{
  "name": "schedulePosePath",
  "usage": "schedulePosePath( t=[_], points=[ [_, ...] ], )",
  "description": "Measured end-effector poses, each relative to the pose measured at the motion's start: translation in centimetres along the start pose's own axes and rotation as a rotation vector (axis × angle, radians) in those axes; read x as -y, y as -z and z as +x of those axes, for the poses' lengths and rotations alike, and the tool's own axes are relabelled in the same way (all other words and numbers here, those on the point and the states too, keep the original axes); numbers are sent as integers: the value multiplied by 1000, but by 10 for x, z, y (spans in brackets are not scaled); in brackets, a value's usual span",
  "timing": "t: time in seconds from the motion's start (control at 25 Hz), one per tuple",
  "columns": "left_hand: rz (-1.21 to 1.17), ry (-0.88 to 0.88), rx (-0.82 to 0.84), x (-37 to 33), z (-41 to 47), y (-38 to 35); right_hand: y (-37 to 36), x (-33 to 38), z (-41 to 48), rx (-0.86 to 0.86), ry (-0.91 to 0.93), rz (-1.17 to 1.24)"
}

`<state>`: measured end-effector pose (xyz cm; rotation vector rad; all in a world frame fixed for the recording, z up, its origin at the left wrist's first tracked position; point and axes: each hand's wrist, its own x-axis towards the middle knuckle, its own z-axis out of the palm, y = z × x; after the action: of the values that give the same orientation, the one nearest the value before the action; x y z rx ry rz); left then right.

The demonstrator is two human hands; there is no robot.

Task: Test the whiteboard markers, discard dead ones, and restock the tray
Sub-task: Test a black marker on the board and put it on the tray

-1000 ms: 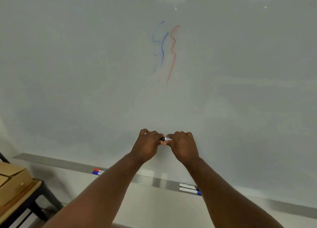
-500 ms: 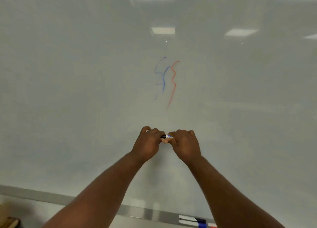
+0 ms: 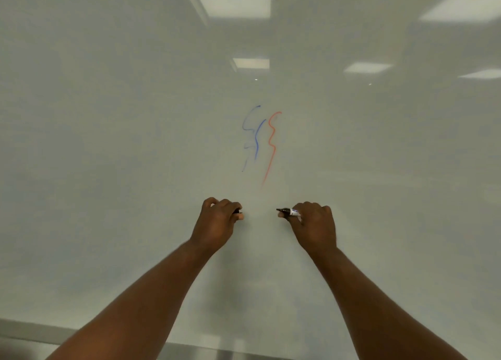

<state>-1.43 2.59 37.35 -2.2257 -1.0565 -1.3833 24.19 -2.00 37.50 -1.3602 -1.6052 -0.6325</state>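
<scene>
The right hand (image 3: 314, 224) is pinching the uncapped black marker (image 3: 291, 212) below and right of the red squiggle (image 3: 272, 142), nib pointing left. The left hand (image 3: 217, 221), below and left of that squiggle, is gripping the cap (image 3: 238, 211). Light, rigid and smooth, the marker is likely handling best when held low on the barrel, near the nib.

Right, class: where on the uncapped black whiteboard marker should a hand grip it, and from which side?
Grip the black whiteboard marker by its white-labelled barrel, coming from the right: its bare nib points left and should stay clear. The right hand holds it so.
</scene>
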Motion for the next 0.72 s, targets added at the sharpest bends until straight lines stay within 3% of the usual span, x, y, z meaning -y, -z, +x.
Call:
schedulePosePath(
  t=[0.36, 0.52, 0.72],
  points=[
    [-25, -66, -299, -7, 123, 49, 35, 32, 70, -220, -53, 123],
    [-10, -10, -252, -7, 177, 73, 50, 44, 93, -218, -71, 280],
    [0, -24, -219, 7, 201, 82, 55, 41, 110, -225, 81, 489]
  ],
)
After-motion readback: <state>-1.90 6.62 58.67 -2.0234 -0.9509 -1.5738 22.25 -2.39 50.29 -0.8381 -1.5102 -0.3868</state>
